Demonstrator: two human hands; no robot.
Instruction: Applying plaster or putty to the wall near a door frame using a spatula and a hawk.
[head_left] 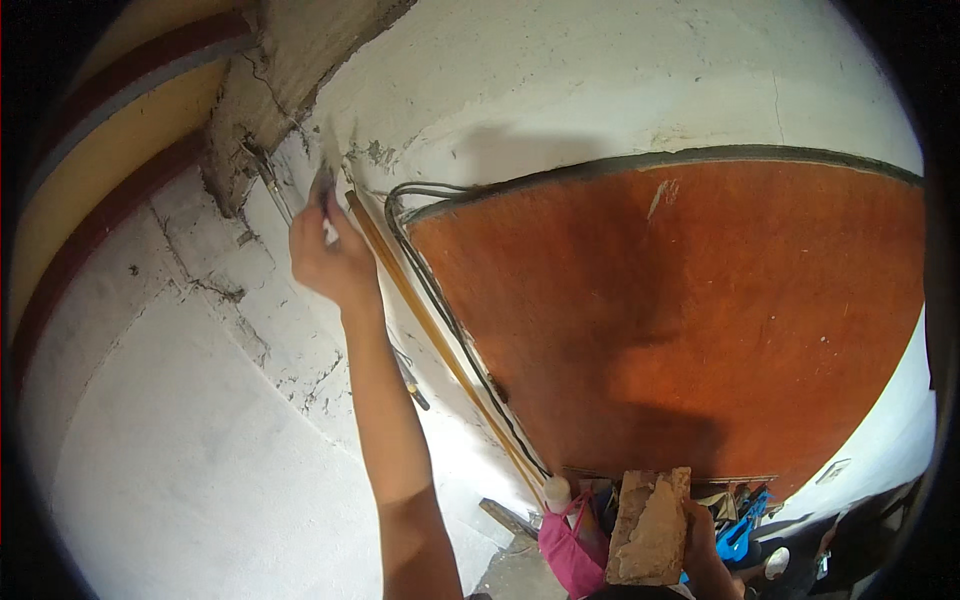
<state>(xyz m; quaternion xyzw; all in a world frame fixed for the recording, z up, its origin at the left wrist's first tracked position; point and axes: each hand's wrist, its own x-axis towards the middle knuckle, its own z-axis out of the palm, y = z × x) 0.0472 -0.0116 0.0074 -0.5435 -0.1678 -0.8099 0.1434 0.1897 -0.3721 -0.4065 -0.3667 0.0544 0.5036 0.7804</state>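
Note:
My left hand (325, 250) is raised to the cracked, flaking white plaster (255, 265) at the upper left, its fingers closed on a small blurred dark tool (324, 190), perhaps a blade. A pole-like tool (267, 168) and a long tan wooden strip (415, 295) lean beside it, along with looped black cables (430, 280). Low at the right, my right hand (698, 530) grips a rough rectangular block (645, 525) caked with tan material, like a brick or small board.
An orange-brown panel (750, 310) covers much of the wall. Along its foot are a pink bag (570, 550), a pale cylinder (557, 490), blue items (738, 535) and dark clutter. Yellow and maroon bands (130, 100) edge the upper left.

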